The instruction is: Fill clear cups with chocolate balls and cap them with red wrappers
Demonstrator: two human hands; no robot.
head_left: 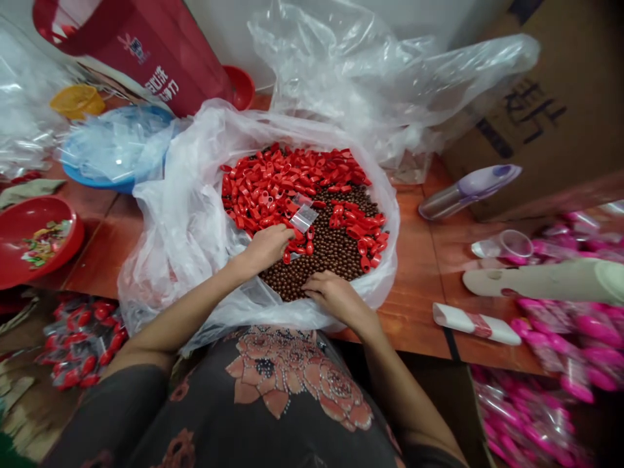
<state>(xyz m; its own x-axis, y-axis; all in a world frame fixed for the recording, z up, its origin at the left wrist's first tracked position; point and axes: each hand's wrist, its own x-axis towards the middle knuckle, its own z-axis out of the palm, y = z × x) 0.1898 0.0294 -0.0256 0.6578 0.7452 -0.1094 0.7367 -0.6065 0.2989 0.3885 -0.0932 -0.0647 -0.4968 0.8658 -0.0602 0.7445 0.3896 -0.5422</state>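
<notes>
A white plastic bag lies spread open on the table, holding small brown balls and many small red plastic pieces. My left hand is closed at the left of the balls, beside a few red pieces. A small clear packet is right by its fingertips; what the fingers hold is hidden. My right hand rests at the near edge of the balls with its fingers curled together among them. Whether it grips any is not visible.
Left of the bag are a blue basin of clear packets and a red bowl with scraps. A purple-white handheld device and a white roll lie right, near pink packaged items. A cardboard box stands behind.
</notes>
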